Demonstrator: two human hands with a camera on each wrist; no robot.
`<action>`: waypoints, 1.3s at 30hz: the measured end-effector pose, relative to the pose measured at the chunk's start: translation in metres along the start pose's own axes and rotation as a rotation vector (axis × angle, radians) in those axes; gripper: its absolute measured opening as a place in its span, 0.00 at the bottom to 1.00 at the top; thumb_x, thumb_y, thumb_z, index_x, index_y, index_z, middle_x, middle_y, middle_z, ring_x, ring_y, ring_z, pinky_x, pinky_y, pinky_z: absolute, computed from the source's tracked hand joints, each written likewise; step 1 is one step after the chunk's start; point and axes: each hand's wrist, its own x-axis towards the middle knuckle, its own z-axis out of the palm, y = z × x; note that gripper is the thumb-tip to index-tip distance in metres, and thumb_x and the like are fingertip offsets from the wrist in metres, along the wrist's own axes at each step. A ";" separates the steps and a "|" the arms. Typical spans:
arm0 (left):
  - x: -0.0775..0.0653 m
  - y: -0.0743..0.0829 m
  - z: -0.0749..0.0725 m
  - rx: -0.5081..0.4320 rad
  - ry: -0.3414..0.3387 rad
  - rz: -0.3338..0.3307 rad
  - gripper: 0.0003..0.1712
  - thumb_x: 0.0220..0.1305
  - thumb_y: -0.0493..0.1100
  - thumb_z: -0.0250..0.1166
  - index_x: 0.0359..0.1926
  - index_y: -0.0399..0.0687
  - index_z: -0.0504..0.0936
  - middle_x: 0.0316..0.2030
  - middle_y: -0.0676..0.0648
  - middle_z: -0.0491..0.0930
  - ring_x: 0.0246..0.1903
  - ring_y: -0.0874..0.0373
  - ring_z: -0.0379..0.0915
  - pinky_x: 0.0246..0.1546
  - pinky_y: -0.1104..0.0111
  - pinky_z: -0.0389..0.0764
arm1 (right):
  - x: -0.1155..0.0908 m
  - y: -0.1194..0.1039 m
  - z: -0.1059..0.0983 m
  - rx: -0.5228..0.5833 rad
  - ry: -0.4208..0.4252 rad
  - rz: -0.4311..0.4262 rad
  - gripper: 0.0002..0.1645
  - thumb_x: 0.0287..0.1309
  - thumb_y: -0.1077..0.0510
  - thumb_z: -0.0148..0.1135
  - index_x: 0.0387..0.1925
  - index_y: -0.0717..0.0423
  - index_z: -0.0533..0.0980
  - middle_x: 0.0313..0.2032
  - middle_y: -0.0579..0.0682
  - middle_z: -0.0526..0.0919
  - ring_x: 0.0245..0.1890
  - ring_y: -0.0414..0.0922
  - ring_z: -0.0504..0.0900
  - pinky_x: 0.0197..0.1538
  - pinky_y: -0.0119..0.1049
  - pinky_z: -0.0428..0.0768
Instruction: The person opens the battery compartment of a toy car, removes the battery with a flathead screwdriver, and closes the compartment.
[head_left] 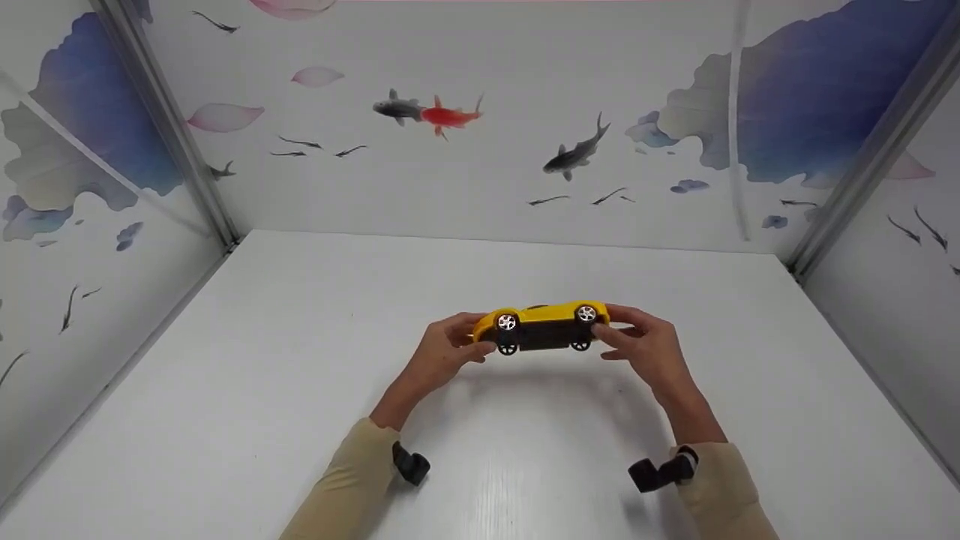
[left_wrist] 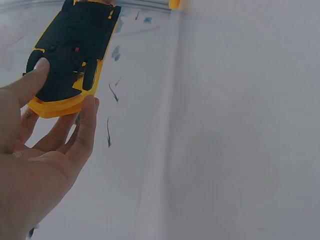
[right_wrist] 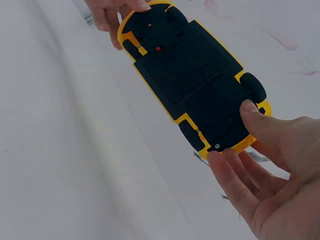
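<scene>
Holding a yellow toy car (head_left: 546, 331) up above the white worktop (head_left: 225, 390) — pinching one end with the left hand (head_left: 441, 352), the other with the right hand (head_left: 651, 349). Tilted over — with black underside (right_wrist: 187, 70) and four wheels (head_left: 507, 322) turned toward the head camera.

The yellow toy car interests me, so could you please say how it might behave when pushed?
The toy car would probably roll on its four wheels, visible at the underside. It seems stiff, spanning from the left hand to the right hand without sagging. It is likely fairly light, since fingertips at each end hold it up.
</scene>
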 end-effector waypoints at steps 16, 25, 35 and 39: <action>0.001 -0.001 -0.004 -0.118 -0.011 -0.024 0.28 0.68 0.45 0.66 0.64 0.38 0.75 0.52 0.34 0.84 0.45 0.52 0.86 0.46 0.62 0.87 | 0.001 -0.001 0.002 0.011 0.005 0.088 0.34 0.65 0.42 0.63 0.67 0.53 0.74 0.63 0.57 0.78 0.55 0.46 0.83 0.64 0.43 0.79; 0.000 0.001 -0.003 -0.318 0.035 -0.069 0.29 0.68 0.43 0.66 0.66 0.37 0.71 0.55 0.32 0.82 0.49 0.49 0.85 0.49 0.59 0.86 | 0.001 -0.001 0.006 0.028 -0.008 0.105 0.33 0.67 0.42 0.61 0.67 0.53 0.72 0.62 0.57 0.77 0.53 0.45 0.84 0.60 0.38 0.82; 0.001 0.003 -0.004 -0.359 0.090 -0.119 0.26 0.71 0.45 0.63 0.64 0.37 0.73 0.54 0.33 0.82 0.47 0.50 0.86 0.49 0.59 0.86 | -0.001 -0.004 0.009 -0.022 -0.084 0.074 0.31 0.66 0.43 0.62 0.67 0.49 0.74 0.62 0.57 0.77 0.50 0.45 0.85 0.60 0.41 0.82; 0.001 0.001 -0.006 -0.375 0.083 -0.125 0.26 0.71 0.47 0.62 0.64 0.38 0.73 0.55 0.34 0.82 0.46 0.50 0.86 0.49 0.58 0.86 | -0.003 -0.005 0.009 -0.058 -0.133 0.043 0.31 0.65 0.43 0.64 0.65 0.49 0.76 0.64 0.56 0.77 0.50 0.45 0.85 0.57 0.39 0.83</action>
